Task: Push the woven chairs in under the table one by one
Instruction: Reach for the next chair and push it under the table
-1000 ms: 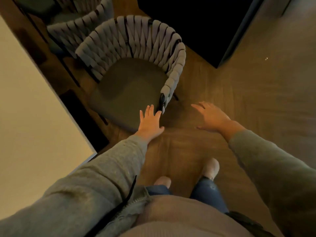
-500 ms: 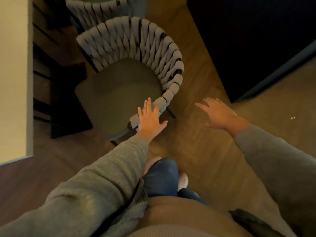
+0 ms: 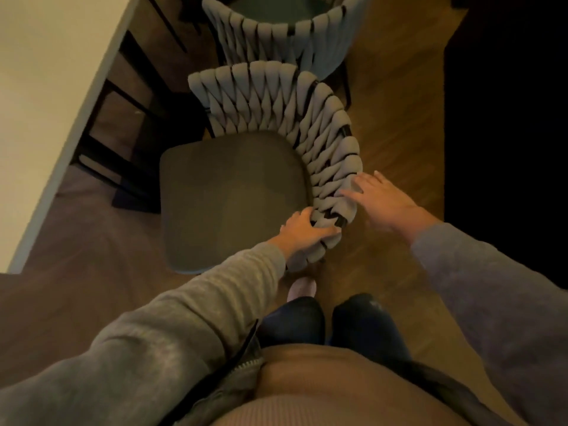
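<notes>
Wooden floor (image 3: 399, 133), left hand (image 3: 302, 230) now gripping woven chair (image 3: 233, 195), right hand (image 3: 381, 199) touching

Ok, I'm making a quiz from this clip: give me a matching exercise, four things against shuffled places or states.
1 left hand; 2 right hand; 3 far chair; 4 table.
A pale, at far left; B flat against the woven back of the near chair; C beyond the near chair; D curled round the back's near end.
Pairs: 1-D, 2-B, 3-C, 4-A.

The person wears a grey zip jacket (image 3: 190, 327), tan ribbed top (image 3: 322, 392), dark jeans (image 3: 292, 321) and a pale shoe (image 3: 302, 287).
</notes>
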`<state>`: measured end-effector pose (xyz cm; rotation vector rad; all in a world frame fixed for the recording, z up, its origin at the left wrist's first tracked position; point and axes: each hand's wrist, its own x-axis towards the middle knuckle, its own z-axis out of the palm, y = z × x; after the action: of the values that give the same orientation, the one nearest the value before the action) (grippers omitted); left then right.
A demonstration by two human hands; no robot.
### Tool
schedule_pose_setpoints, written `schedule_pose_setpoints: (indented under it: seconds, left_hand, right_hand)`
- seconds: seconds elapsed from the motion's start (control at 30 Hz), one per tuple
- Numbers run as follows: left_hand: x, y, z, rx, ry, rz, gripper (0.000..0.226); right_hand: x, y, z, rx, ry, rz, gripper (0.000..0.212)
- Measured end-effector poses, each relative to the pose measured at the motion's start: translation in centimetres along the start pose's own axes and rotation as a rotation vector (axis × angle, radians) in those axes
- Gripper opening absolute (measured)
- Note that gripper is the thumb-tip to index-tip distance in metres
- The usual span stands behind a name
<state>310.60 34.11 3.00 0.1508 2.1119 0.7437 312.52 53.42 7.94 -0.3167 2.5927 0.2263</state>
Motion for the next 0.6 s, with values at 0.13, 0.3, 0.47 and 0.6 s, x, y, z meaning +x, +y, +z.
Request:
schedule_pose_setpoints:
  seconds: [0.13,0.3,0.47,0.6]
  left_hand:
    - [2.7,2.5,0.1,-0.213,-0.056,-0.134,0.111]
    - [5.2,5.2,-0.7,-0.577,0.014,-0.279,0.091]
    - [5.5,7.5,1.7,-0.687,0.131,-0.404,0.088]
    - [6.1,9.9,4.6,-0.394,0.210,-0.452,0.073]
  right_hand:
    - [4.3,5.4,-1.5,-0.135,-0.057,-0.160,0.085]
    - [11.4,10.5,-3.3,-0.312,0.005,-0.370,0.078]
    - [16.1,13.4,-5.5,-0.458,0.035,-0.605,0.069]
    - [19.6,15.2,-6.7,-0.576,0.068,-0.794,0.069]
